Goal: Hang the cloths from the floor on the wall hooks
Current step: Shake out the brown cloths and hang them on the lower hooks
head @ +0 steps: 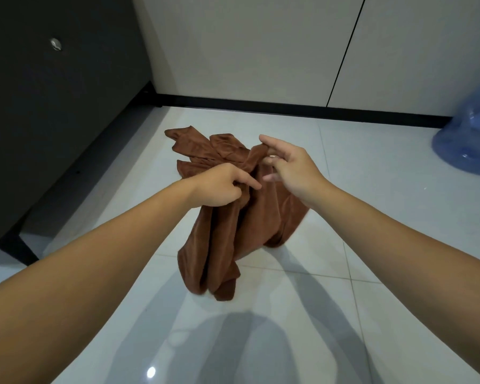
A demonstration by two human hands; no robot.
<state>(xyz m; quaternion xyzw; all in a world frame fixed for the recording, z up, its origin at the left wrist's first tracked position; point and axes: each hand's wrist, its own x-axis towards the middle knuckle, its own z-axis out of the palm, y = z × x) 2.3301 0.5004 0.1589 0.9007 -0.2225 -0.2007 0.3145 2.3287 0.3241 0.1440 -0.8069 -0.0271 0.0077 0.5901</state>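
Observation:
A brown cloth [233, 239] hangs bunched in the air above the tiled floor, held up by both hands. My left hand [219, 187] grips its gathered top, with the forefinger pointing right. My right hand [288, 167] pinches a top corner of the same cloth between thumb and fingers, the other fingers spread. Behind it, another brown cloth [197, 146] lies crumpled on the floor near the wall. No wall hooks are in view.
A dark cabinet [53, 106] with a small round metal knob [56, 44] stands on the left. A pale wall [247, 45] with a black skirting runs across the back. A blue water jug [471, 139] sits at the far right.

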